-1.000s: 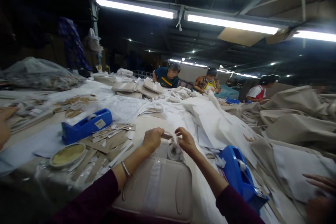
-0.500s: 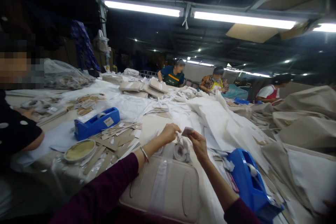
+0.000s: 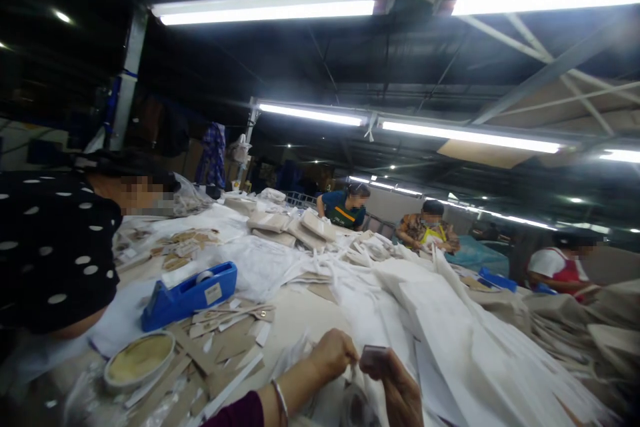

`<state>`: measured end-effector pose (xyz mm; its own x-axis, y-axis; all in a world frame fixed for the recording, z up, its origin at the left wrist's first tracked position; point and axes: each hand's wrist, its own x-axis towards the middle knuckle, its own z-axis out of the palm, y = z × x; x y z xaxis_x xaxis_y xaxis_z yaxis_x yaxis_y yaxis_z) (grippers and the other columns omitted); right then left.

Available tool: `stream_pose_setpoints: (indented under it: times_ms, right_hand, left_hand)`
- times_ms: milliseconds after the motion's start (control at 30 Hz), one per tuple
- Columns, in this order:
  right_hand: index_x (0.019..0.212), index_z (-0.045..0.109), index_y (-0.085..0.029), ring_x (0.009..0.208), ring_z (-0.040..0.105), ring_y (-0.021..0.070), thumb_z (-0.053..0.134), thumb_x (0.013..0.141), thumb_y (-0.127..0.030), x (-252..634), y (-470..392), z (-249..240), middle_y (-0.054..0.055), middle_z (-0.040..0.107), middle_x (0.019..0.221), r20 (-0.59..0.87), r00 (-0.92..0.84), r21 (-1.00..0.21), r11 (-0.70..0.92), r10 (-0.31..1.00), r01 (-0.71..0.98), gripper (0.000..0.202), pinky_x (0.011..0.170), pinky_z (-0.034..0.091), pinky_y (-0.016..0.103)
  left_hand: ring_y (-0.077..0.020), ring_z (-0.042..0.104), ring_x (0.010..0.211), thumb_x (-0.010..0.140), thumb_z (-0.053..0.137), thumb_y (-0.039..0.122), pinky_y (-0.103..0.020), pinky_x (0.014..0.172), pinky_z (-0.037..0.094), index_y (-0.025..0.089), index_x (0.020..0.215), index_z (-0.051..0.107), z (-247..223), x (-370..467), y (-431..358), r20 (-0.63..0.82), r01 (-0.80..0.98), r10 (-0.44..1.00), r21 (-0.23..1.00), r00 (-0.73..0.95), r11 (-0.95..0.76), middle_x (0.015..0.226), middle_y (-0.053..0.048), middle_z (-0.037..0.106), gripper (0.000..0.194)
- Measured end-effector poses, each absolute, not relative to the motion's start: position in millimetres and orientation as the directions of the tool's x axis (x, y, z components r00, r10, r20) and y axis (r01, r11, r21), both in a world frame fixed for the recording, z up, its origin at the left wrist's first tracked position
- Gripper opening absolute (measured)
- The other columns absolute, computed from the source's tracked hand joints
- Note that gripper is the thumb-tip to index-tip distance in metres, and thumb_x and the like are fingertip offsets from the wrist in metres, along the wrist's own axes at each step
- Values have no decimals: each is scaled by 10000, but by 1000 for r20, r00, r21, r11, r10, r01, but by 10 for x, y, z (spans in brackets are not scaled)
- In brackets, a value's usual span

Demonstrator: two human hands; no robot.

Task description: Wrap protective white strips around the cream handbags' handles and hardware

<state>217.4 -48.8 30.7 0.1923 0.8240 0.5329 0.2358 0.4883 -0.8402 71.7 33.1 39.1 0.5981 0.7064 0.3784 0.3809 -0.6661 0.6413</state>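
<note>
My left hand (image 3: 336, 355), with a bangle on its wrist, is closed in a pinch near the bottom centre. Whatever is between its fingertips is too small to make out. Just to its right, my right hand (image 3: 400, 383) grips a small flat grey-brown piece (image 3: 374, 352) between thumb and fingers. Its kind does not show. The two hands are close together but apart. Below them lies a blurred pale wrapped roll (image 3: 354, 405), partly cut off by the lower edge.
A blue tape dispenser (image 3: 193, 293), a round tub of yellowish paste (image 3: 140, 359) and beige strips (image 3: 225, 330) lie to the left. White sheeting (image 3: 450, 320) spreads to the right. Beside me at left is a co-worker in a dotted top (image 3: 55, 247); several others work farther back.
The view has tilted upward, so my hands sit lower in it. The beige bag and the right-hand blue dispenser have gone out of view. Both hands keep their grip.
</note>
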Motion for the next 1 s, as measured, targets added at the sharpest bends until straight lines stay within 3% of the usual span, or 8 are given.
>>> stream_pose_setpoints:
  times_ms: [233,400,533,633,767,833,900,1000]
  right_hand:
    - [801,640,-188,685,646,199,548,797,-416,2072,-461,588,48,690,731,498,226,-852,423,837,310,246,682,516,315]
    - [721,584,-161,532,590,130,570,712,-356,2155,-27,647,56,680,674,251,333,-961,194,909,195,196,492,446,223]
    - [610,536,-165,465,546,117,573,678,-306,2265,242,523,75,661,591,67,350,-964,-30,934,263,160,436,405,214]
    - [547,515,-176,449,548,150,608,667,-256,2295,244,509,58,595,469,53,345,-920,-88,937,381,172,455,418,254]
    - [682,607,-173,784,649,205,636,680,-174,2203,81,640,100,704,757,232,352,-807,-22,907,590,29,732,460,323]
    - [871,655,-209,945,632,194,686,668,-181,2101,62,656,49,720,912,317,247,-716,60,916,696,208,870,411,315]
    - [1055,622,-229,974,625,208,663,721,-243,2006,97,612,34,721,942,243,-19,-440,128,970,889,337,920,365,356]
    - [972,647,-186,930,638,239,588,767,-252,1920,152,517,77,718,937,91,-72,-165,86,993,983,223,918,344,392]
  left_hand:
    - [-212,618,720,648,556,133,-299,720,479,117,686,733,593,645,251,194,418,769,745,609,-519,673,-64,704,182]
    - [-219,602,974,673,492,109,-335,920,435,95,945,715,622,356,637,155,360,791,827,592,-432,996,-107,715,352]
    - [-197,626,898,677,475,151,-319,864,464,52,947,700,642,60,768,112,332,809,873,578,-358,954,-125,712,365]
    - [-189,615,820,672,529,227,-292,794,467,80,862,713,644,-33,705,107,300,780,884,616,-358,847,-85,714,303]
    - [-158,539,654,652,579,338,-232,618,395,122,790,709,636,-2,657,61,329,688,845,723,-421,665,-11,647,287]
    - [-146,482,591,637,565,338,-225,555,328,136,724,698,619,39,704,41,400,681,783,731,-476,566,18,561,257]
    - [-143,451,564,604,542,279,-227,532,279,154,690,693,606,85,747,36,487,697,690,716,-536,524,30,510,214]
    - [-166,487,585,566,502,219,-236,541,285,186,674,692,608,129,734,53,581,739,581,672,-570,546,16,549,222]
